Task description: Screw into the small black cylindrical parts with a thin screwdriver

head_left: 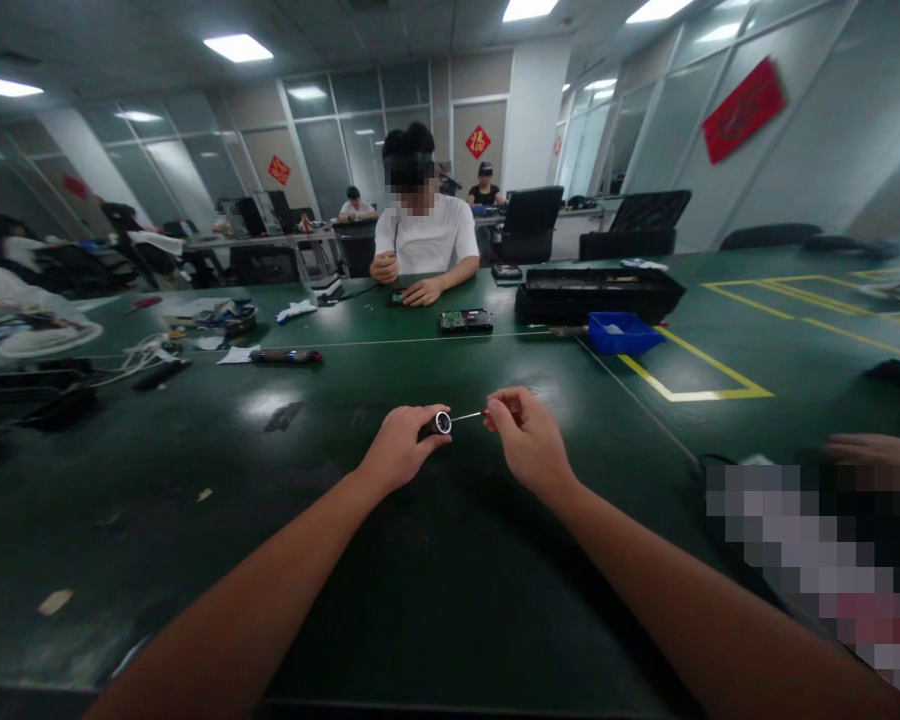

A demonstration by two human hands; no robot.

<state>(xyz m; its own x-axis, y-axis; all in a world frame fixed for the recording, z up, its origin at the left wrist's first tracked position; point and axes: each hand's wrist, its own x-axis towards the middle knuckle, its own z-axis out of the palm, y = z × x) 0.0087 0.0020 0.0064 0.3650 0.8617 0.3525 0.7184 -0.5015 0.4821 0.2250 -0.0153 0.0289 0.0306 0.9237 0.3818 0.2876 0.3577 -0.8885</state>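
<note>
The bench's (pixel 390 630) near edge leaves room before the hands. The left hand (pixel 399 447) grips a dark cylinder (pixel 443 423) with a silvery ringed end; the right hand (pixel 529 440) pinches a thin screwdriver (pixel 468 416) aimed at it. A loose pinch could let the tip skid into the left fingers. Rightward, a co-worker's hand (pixel 879 449), then a blue bin (pixel 621 335), limit movement.

Left grip (pixel 401 446): cylinder (pixel 442 424), right grip (pixel 528 440): rod (pixel 466 416)

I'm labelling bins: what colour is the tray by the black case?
The tray is blue, in the head view.
</note>
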